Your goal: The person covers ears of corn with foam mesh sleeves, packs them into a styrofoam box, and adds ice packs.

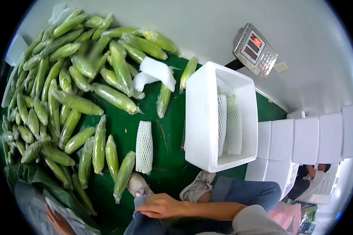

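Note:
My right hand (pixel 160 206) lies over my jeans knee, fingers loosely bent, nothing visible in them. At the lower left edge, my left hand (pixel 59 221) shows in part, its fingers stretched out against pale grey-white sheeting (pixel 62 209). Wrapped corn cobs (pixel 76 102) in green husks are heaped across the left side. A white foam net sleeve (pixel 144 147) lies on the green floor beyond my right hand, apart from it. Beside it stands an open white foam box (pixel 202 117) holding net-sleeved corn (pixel 232 123). Below my right forearm a green shape is mostly hidden.
A scale display (pixel 255 49) with red digits rises behind the box. White foam pieces (pixel 157 72) lie by the heap. Several white foam boxes (pixel 305 139) are stacked at the right. Another person (pixel 311 178) is beyond them, near a pink bag (pixel 286 215).

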The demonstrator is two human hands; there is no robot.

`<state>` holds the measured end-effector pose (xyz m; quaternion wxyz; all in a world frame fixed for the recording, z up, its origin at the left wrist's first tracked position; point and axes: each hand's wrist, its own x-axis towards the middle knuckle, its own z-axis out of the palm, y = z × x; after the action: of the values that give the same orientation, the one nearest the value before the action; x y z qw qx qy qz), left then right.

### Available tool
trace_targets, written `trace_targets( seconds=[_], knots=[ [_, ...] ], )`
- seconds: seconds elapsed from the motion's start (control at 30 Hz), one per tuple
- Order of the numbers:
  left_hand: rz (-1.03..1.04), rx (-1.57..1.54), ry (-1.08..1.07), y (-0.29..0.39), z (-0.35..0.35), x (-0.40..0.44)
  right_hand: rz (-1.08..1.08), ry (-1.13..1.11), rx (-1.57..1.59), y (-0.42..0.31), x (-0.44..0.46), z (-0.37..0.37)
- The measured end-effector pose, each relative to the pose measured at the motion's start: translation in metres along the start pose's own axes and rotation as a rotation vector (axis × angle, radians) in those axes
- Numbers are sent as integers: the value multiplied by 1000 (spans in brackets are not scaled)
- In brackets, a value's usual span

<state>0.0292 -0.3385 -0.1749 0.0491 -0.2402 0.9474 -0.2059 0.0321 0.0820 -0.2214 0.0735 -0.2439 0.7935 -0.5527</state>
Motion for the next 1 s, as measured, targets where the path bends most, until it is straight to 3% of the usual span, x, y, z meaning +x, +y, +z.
trace_targets(
  seconds=[0.03, 0.07, 0.13, 0.17, 0.2, 0.23, 0.27, 0.3, 0.33, 0.4, 0.47, 0.5, 0.53, 0.63, 0.73, 0.77, 0.8, 0.87, 0.9, 1.0],
  knots=[
    [246, -371, 330, 9, 21, 9, -34, 53, 32, 3, 6, 6],
    [66, -964, 281, 40, 10, 3, 42, 71, 141, 8, 17, 7],
    [-9, -1546, 260, 104, -30, -5, 225, 100, 349, 14, 53, 1],
    [-76, -1856, 130, 140, -59, -9, 398, 86, 546, 16, 68, -8],
    [-167, -1956, 6, 162, -52, -11, 566, 65, 743, 18, 83, -18],
    [-46, -2018, -343, 185, -34, -15, 586, 4, 971, 28, 93, -24],
    [77, -1992, -697, 207, -17, -19, 604, -72, 1203, 42, 99, -24],
    [334, -1878, -900, 236, -37, -21, 585, -27, 1185, 65, 91, -11],
    [554, -1756, -647, 263, -42, -32, 571, 4, 1187, 81, 83, 1],
    [757, -1395, -242, 270, -39, -45, 856, 59, 1235, 80, 58, 11],
    [862, -1364, -106, 265, -24, -55, 923, -93, 1341, 57, 54, -7],
    [822, -1396, -147, 259, -18, -63, 796, -16, 1009, 59, 45, 8],
    [800, -1442, -186, 254, -14, -69, 750, -38, 892, 66, 31, 16],
    [475, -1592, -170, 241, -8, -88, 702, -2, 678, 70, 32, 20],
    [91, -1906, -452, 235, 11, -100, 498, 34, 697, 85, 25, 42],
    [-205, -2260, -735, 236, 18, -102, 798, 93, 992, 88, 17, 47],
    [-207, -2281, -996, 233, 18, -99, 1043, 185, 1388, 113, -3, 52],
    [-205, -2276, -1521, 228, 18, -94, 1115, 328, 1287, 112, 18, 46],
    [-59, -2129, -1703, 228, 13, -98, 1131, 359, 1266, 100, 27, 38],
    [325, -1854, -1476, 212, 16, -88, 918, 119, 1242, 94, 46, 51]
  ],
)
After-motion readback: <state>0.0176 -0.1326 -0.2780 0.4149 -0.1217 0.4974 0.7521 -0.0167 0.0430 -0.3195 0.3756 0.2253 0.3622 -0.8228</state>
